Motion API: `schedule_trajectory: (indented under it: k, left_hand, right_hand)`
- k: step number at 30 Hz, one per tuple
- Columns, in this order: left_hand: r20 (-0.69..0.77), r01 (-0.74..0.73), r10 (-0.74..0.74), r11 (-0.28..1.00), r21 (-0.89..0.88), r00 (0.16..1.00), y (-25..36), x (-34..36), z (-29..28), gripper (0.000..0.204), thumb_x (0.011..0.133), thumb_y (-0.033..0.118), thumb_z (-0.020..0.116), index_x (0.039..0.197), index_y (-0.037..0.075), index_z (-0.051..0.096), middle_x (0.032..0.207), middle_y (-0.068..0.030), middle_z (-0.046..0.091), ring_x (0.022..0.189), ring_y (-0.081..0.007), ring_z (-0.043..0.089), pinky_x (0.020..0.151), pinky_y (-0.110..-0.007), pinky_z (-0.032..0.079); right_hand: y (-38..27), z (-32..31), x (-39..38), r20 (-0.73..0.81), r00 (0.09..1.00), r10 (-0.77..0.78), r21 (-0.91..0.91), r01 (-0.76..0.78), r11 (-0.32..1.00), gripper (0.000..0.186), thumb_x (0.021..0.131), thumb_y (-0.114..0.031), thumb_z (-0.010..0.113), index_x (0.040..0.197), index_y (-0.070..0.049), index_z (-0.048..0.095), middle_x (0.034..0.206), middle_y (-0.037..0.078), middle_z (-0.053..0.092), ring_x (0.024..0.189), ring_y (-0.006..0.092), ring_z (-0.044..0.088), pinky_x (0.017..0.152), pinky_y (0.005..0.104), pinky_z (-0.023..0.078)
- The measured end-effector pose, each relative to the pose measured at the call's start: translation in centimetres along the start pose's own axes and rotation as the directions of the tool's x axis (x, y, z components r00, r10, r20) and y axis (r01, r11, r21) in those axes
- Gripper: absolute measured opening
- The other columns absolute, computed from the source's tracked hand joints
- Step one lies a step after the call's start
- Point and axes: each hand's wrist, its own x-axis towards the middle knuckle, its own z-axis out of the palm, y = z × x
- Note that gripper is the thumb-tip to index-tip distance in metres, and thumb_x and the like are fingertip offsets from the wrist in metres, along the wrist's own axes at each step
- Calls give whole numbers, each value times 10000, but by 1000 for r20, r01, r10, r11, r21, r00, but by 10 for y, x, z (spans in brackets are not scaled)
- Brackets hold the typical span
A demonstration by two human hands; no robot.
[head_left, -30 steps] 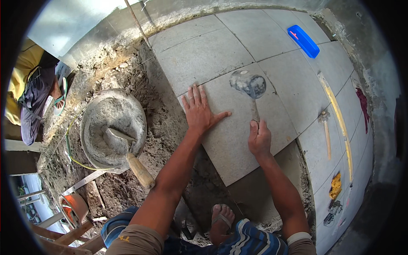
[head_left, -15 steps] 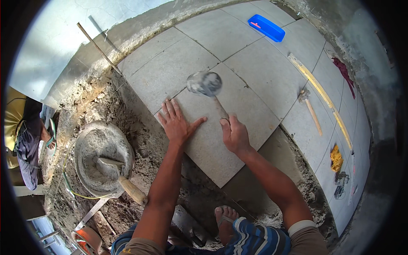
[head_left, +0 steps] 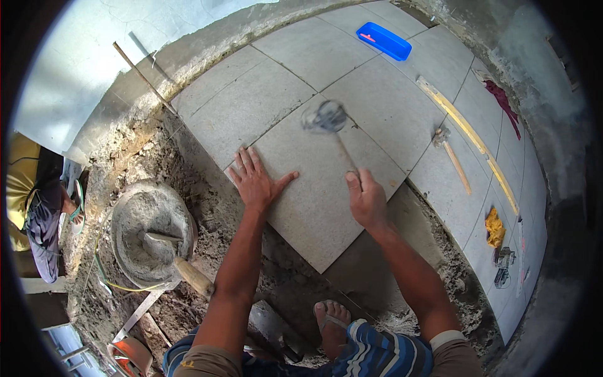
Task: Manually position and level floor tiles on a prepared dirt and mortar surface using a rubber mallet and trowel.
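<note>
Along the upper left we see a wall (head_left: 81, 81), pale and smooth above, rough grey at its foot. Below it spreads a floor (head_left: 396, 107) of matte grey tiles with thin dark joints, and beside that a strip of crumbly brown dirt (head_left: 210, 173). The square tile (head_left: 314, 207) before us, grey and finely grained, lies against neighbouring tiles, its near corner over smooth grey cement (head_left: 370, 270). On the dirt stands a round basin (head_left: 186, 210) of lumpy grey mix, a wooden-handled trowel (head_left: 193, 276) resting across it. Over the tile's far corner is a mallet (head_left: 330, 117), its dark head too blurred for us to tell whether it touches; our right hand (head_left: 369, 198) is clenched around its thin handle. Our left hand (head_left: 256, 185) presses flat on the tile, spread wide, grasping nothing
</note>
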Motion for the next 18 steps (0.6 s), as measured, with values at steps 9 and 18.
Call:
schedule_trajectory:
  k: [9,18]
  left_hand:
    - [8,-341,345,931,-128,939,43,-69,13,1460,680,1043,461,1694,31,183,1764,-218,155,1642,-394,88,1277,-670,11]
    - [-31,-362,361,923,-132,932,43,-69,11,1459,668,1030,500,1680,14,231,1755,-219,192,1636,-392,128,1271,-678,45]
  right_hand:
    - [12,-31,-65,-307,952,-2,611,198,767,324,1132,-325,459,1130,-23,577,811,58,590,658,138,537,565,324,429]
    - [49,-18,-82,-40,959,279,238,-262,935,279,1106,-272,508,1059,-1,554,849,285,663,830,532,663,673,523,510]
